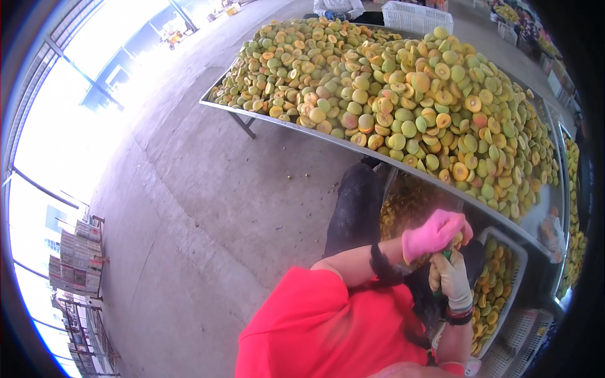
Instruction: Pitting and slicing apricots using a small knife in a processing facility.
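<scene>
My left hand (437, 235), in a pink glove, pinches a piece of stone fruit (457, 239) at its fingertips. Just below it, my right hand (452, 276) wears a whitish work glove and grips a green-handled hand tool (437, 292); its working end is hidden at the fruit. Both hands meet above my lap. Close by on the right, a pale plastic crate (522, 264) holds cut fruit halves (494, 279). Before me, a metal-rimmed table (302, 128) bears a large heap of halved yellow-green stone fruit (401, 101).
Under the table lies a container of fruit scraps (390, 215). Perforated plastic crates (513, 338) stand at the lower right. A person (338, 8) sits across the table beside a white crate (416, 18). A plastic bag (552, 234) rests at the table's right corner. Stacked crates (78, 260) line the left.
</scene>
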A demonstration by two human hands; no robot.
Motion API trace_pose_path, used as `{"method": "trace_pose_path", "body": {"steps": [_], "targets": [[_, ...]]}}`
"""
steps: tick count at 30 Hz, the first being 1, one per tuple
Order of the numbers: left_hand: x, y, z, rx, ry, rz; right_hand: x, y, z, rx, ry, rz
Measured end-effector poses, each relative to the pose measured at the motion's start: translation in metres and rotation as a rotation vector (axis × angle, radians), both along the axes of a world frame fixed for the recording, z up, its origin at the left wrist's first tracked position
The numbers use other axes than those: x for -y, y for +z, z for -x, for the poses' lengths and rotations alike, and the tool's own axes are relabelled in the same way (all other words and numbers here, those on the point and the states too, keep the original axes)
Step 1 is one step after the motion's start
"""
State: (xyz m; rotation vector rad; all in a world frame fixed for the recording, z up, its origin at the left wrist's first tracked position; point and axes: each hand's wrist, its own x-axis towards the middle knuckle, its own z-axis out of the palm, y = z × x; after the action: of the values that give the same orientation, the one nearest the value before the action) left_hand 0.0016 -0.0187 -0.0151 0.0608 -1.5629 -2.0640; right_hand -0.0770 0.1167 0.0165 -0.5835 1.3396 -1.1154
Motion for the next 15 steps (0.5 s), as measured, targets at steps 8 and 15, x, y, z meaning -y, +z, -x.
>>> {"method": "trace_pose_path", "body": {"steps": [8,15], "targets": [[0.003,0.004,-0.004,-0.007,-0.029,0.084,-0.001,-0.004,-0.006,-0.018,0.007,-0.021],[0.005,0.002,-0.009,0.043,-0.04,0.047,0.003,-0.006,-0.008,0.023,0.006,-0.029]]}}
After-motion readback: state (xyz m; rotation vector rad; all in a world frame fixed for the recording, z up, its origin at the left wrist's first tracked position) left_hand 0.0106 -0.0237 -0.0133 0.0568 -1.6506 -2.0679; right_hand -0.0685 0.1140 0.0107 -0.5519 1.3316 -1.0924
